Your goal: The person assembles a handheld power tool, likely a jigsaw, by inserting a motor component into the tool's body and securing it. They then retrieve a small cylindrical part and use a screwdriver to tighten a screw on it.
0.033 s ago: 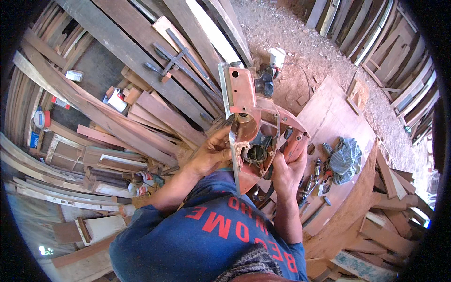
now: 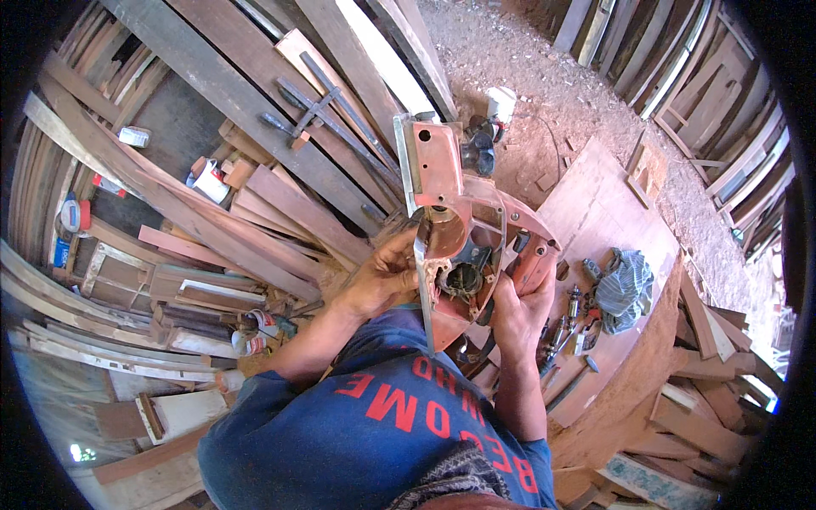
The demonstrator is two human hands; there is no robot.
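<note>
An opened power planer housing (image 2: 440, 166), dusty orange-pink metal with a long flat base edge, stands tilted upright in front of my body. My left hand (image 2: 381, 279) grips its flat base side, with fingertips partly hidden behind the edge. Around the handle side my right hand (image 2: 520, 308) is closed, thumb toward the inside. A dark round cavity with dirty inner parts (image 2: 463, 278) faces up between the two hands. Behind the housing's upper end shows a black part (image 2: 480, 153); I cannot tell whether it is attached.
On a plywood board (image 2: 586, 200) at the right lie a crumpled striped cloth (image 2: 626, 293), a metal tool part (image 2: 572, 306) and a hammer-like tool (image 2: 578, 378). A bar clamp (image 2: 316, 110) rests on long planks to the left. Wood scraps (image 2: 705, 416) pile up at lower right.
</note>
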